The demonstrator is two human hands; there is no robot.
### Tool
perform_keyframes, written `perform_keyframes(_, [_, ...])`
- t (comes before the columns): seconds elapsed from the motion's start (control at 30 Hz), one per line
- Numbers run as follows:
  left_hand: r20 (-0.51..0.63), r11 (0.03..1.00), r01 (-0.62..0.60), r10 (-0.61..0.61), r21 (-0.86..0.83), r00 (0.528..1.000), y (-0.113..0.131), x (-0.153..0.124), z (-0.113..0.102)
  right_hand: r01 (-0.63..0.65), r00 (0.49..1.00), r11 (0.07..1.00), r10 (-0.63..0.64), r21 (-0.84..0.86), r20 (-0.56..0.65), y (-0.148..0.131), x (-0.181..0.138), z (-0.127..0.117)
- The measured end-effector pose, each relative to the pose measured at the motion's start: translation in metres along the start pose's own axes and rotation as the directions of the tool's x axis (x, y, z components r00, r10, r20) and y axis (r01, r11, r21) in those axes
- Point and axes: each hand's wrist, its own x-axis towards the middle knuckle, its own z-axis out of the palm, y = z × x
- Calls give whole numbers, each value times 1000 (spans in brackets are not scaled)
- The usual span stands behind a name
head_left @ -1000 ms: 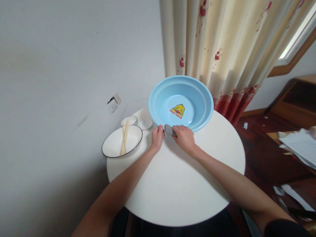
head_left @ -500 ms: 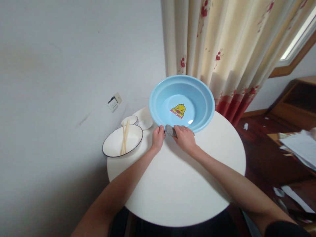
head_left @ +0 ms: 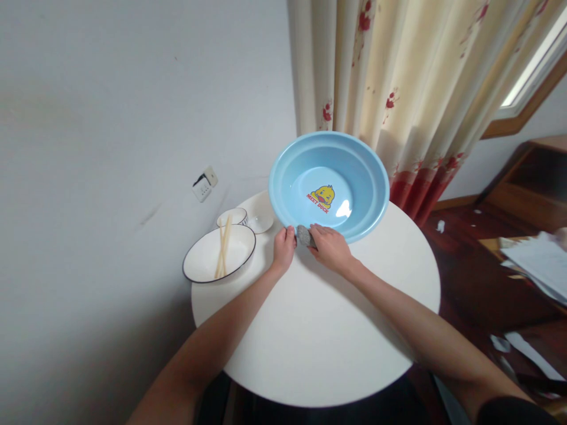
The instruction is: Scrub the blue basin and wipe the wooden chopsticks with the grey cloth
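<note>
A light blue plastic basin [head_left: 287, 177] with a yellow duck print inside stands over the far part of the round white table [head_left: 319, 342]. My left hand [head_left: 284, 248] is closed on the basin's near rim, slightly left of its middle. Just beside it, my right hand [head_left: 330, 248] has its fingers wrapped round a grey, rough-textured cloth or pad [head_left: 305, 235], pressed against the near rim. My palm hides most of that grey piece. To the left of my hands sits a white bowl [head_left: 204, 262] with a dark rim, a pair of chopsticks [head_left: 224, 248] lying across it.
A smaller bowl [head_left: 233, 217] and a white dish [head_left: 260, 222] stand behind the large bowl, by the wall. The wall with a socket [head_left: 202, 189] borders the table on the left. Curtains [head_left: 390, 88] hang behind the basin. Papers [head_left: 538, 265] lie at the right.
The basin has shifted slightly to the right and its near rim sits a little lower in view. Both hands keep their holds, almost in the same places.
</note>
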Motion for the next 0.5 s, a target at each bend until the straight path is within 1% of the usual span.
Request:
perform_keyframes(0.07, [21,998,-48,47,36,999,0,1,0,18,1000,1000,-18,4,-15,1,0,2])
perform_keyframes(0.13, [30,996,-71,69,59,997,-1,1,-1,22,1000,1000,-21,12,-20,1,-1,3])
perform_keyframes(0.3, [18,994,-67,65,82,998,-1,3,-2,2,1000,999,-1,40,-19,1,0,9])
perform_keyframes(0.5, [34,999,-39,38,36,999,8,10,-4,-48,998,999,49,23,-39,-1,0,10])
